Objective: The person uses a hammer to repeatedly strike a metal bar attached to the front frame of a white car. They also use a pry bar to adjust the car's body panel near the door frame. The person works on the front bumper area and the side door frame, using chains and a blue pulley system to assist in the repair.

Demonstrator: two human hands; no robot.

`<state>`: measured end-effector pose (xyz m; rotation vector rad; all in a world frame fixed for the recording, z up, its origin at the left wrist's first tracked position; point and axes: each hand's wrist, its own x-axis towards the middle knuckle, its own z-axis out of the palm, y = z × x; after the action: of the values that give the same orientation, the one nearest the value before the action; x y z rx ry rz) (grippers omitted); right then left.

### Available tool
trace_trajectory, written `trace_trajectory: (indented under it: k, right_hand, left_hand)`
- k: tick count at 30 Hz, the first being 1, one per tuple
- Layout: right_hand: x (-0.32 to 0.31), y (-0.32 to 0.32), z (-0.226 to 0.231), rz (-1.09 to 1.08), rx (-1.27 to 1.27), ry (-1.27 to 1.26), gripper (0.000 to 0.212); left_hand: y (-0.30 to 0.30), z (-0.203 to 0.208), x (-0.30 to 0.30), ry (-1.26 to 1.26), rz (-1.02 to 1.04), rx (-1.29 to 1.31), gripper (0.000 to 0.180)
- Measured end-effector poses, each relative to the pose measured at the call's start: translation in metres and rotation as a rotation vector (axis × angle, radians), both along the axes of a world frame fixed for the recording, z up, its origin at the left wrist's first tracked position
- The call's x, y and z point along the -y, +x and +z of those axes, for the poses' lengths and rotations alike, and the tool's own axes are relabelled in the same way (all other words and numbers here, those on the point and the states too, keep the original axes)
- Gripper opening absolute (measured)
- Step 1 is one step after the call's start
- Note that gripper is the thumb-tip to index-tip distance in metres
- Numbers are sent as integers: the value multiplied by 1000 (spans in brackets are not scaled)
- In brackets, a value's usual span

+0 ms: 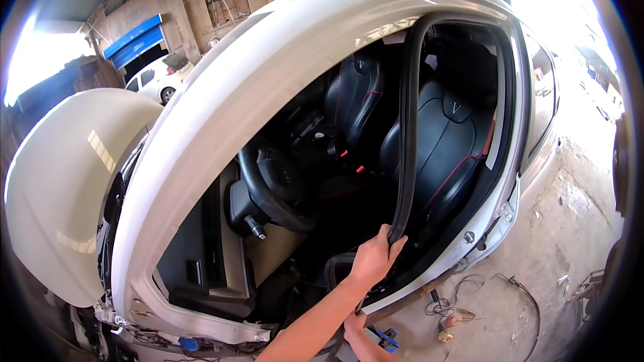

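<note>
A long black rubber door seal (pixel 407 114) hangs loose across the open doorway of a white car (pixel 221 87). Its upper end still follows the rear top of the door frame. My left hand (pixel 377 255) is closed round the hanging length, near the sill. Lower down, my right hand (pixel 354 325) is closed on a further stretch of the seal, its fingers partly hidden. A loop of the seal bends inside the opening, left of my left hand. Behind the seal stands a black front seat (pixel 446 137) with red stitching.
The steering wheel (pixel 272 181) and a second seat (pixel 355 94) are inside the car. The hood (pixel 74 188) stands raised at left. Cables and a hose (pixel 533 305) lie on the concrete floor (pixel 570 228) at right. Another white car (pixel 157 79) is parked behind.
</note>
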<state>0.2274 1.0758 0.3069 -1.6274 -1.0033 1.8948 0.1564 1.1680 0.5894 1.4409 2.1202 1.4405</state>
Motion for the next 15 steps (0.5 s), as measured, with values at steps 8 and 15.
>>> trace_trajectory:
  k: [8, 15]
  right_hand:
    - [-62, -140, 74, -362, -594, -334, 47]
    - [-139, -181, 36, -162, -627, -256, 42]
  left_hand:
    - [54, -17, -20, -120, -210, -214, 31]
    - [-5, -63, -38, -415, 48, -385, 31]
